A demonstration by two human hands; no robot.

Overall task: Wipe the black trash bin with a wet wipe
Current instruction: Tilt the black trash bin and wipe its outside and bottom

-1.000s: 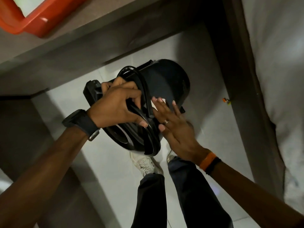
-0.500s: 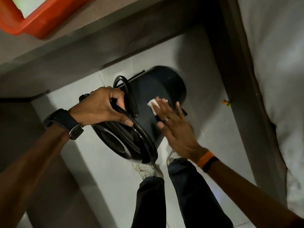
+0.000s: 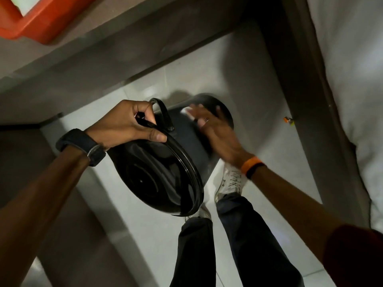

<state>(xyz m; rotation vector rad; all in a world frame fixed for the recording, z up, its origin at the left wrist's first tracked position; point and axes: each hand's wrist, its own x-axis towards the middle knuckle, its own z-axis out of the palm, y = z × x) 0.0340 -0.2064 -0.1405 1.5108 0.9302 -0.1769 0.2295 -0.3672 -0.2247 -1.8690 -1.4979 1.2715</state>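
The black trash bin point(image 3: 186, 146) hangs tilted in the air above the floor, its glossy lid point(image 3: 157, 177) facing me. My left hand point(image 3: 126, 125) grips the bin at its rim, beside the looped handle point(image 3: 165, 114). My right hand point(image 3: 215, 131) lies flat on the bin's side wall near its bottom end, blurred by motion. It presses a white wet wipe point(image 3: 186, 111) against the wall; only a small edge of the wipe shows past the fingertips.
Below the bin are my legs in dark trousers point(image 3: 238, 241) and white shoes point(image 3: 232, 181) on pale floor tiles point(image 3: 153, 235). A grey table edge point(image 3: 103, 59) with an orange tray point(image 3: 35, 19) runs above. A white-covered bed point(image 3: 352, 100) stands at the right.
My right hand has slid the wipe along the bin's wall away from me, toward the bottom end. My left hand has turned the bin so that the lid faces me more.
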